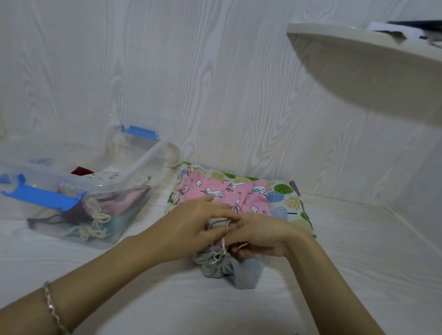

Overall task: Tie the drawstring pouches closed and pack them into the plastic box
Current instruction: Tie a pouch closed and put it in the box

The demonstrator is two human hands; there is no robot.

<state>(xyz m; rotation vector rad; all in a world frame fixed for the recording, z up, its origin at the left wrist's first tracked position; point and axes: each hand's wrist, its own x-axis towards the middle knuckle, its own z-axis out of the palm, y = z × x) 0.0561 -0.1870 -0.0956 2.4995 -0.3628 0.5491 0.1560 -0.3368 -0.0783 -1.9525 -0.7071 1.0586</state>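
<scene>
A small grey drawstring pouch (230, 269) lies on the white table in front of me, its mouth gathered shut. My left hand (193, 226) and my right hand (258, 236) meet just above it, each pinching the pale pink drawstring (223, 246) that runs up from the pouch. Behind my hands a pink unicorn pouch (219, 191) lies flat on a larger pouch printed with trees (291, 203). To the left stands the clear plastic box (106, 233) with blue clips, holding several tied pouches.
The box's clear lid (141, 155) leans against the wall behind the box. A white corner shelf (385, 74) with dark items on it juts out at the upper right. Walls close the table at the back and right.
</scene>
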